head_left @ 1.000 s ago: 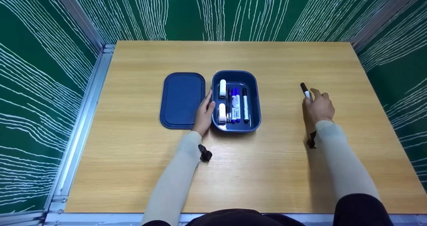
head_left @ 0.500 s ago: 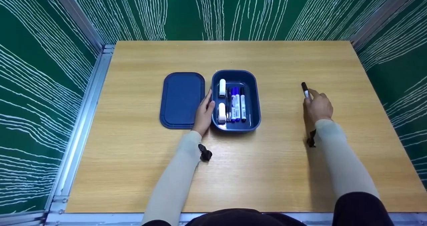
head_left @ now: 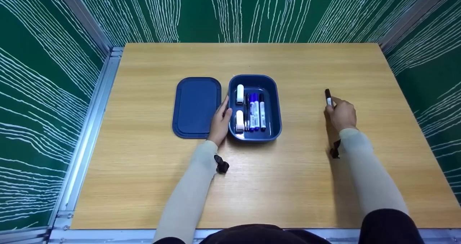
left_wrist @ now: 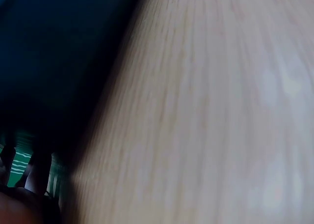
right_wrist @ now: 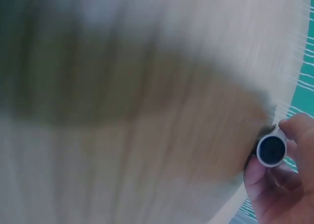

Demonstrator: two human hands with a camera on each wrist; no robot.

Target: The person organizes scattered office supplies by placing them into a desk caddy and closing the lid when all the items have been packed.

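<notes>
Surroundings: green walls with white wavy lines and grey metal framing stand round a light wooden tabletop (head_left: 288,179).
Tabletop: wood grain fills most of both wrist views, blurred.
Box: a dark blue plastic box with rounded corners (head_left: 272,107) sits near the middle of the tabletop, open at the top.
Lid: a flat dark blue rounded lid (head_left: 196,107) lies on the tabletop just left of the box, separate from it.
Box contents: two short white cylinders (head_left: 240,94) lie end to end along the left wall; beside them lie a thin dark pen, two blue-capped markers (head_left: 254,111) and a black-capped white marker (head_left: 262,111), all lengthwise.
Left hand: the left hand (head_left: 220,121) rests between lid and box, fingers fairly straight, lying along the box's left wall; its grip is relaxed and holds nothing.
Right hand: the right hand (head_left: 342,115) is well to the right of the box, its grip pinching a dark brown capped marker with a white barrel (head_left: 328,97), cap pointing away from the person.
Right wrist view: fingers (right_wrist: 299,128) curl round the marker's round end (right_wrist: 271,150).
Sleeves: both forearms wear pale beige sleeves.
</notes>
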